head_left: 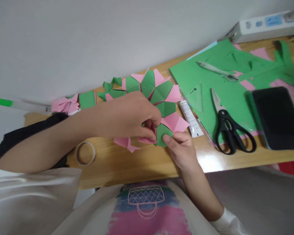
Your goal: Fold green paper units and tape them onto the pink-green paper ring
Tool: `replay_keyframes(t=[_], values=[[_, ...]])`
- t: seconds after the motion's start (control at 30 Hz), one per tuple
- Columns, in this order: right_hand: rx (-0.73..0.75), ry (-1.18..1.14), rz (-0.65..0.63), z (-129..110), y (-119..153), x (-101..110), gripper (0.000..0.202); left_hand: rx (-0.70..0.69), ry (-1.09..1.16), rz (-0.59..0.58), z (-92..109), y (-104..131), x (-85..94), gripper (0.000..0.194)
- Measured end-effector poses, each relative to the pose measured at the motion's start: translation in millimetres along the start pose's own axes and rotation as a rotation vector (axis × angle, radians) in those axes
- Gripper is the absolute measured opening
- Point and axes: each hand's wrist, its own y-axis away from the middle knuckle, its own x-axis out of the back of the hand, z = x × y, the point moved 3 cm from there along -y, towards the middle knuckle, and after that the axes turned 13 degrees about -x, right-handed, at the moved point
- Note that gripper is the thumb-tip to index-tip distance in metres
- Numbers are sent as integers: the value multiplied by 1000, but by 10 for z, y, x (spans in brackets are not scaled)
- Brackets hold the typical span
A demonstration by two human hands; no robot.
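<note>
A ring of folded green and pink paper pieces (147, 83) lies on the wooden table near the wall. My left hand (139, 117) reaches across the ring, its fingers bent and pinched at the inner edge of the lower right part. The green folded piece (163, 133) there is held by my right hand (182, 147), with the thumb on top and the fingers at its outer side. Pink paper tips (127, 143) stick out below my left forearm, which covers the ring's lower left portion.
Scissors (227, 127), a glue tube (190, 118) and a phone (276, 117) lie to the right. Green sheets (210, 81) hold a pen (217, 70) and a set square (196, 98). A tape roll (85, 153) is at left; a power strip (269, 26) is at back right.
</note>
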Motion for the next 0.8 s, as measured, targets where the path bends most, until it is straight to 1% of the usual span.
replay_keyframes(t=[0.13, 0.27, 0.33, 0.47, 0.57, 0.67, 0.8], values=[[8, 10, 18, -35, 19, -32, 23, -5, -18, 5, 7, -3, -5, 26], [40, -16, -10, -77, 17, -93, 15, -57, -56, 12, 11, -18, -15, 32], [37, -27, -9, -90, 8, -115, 16, -73, -69, 19, 9, -28, -23, 34], [35, -19, 52, -105, 10, -116, 22, -50, -85, 1, 2, -36, -40, 31], [44, 9, 81, -101, 29, -108, 27, -38, -72, -39, 23, -21, -41, 27], [50, -19, 61, -80, 42, -118, 22, -34, -34, -52, 55, 6, -38, 31], [-5, -81, 53, -25, 25, -150, 16, 17, -31, 2, 80, 26, -42, 31]])
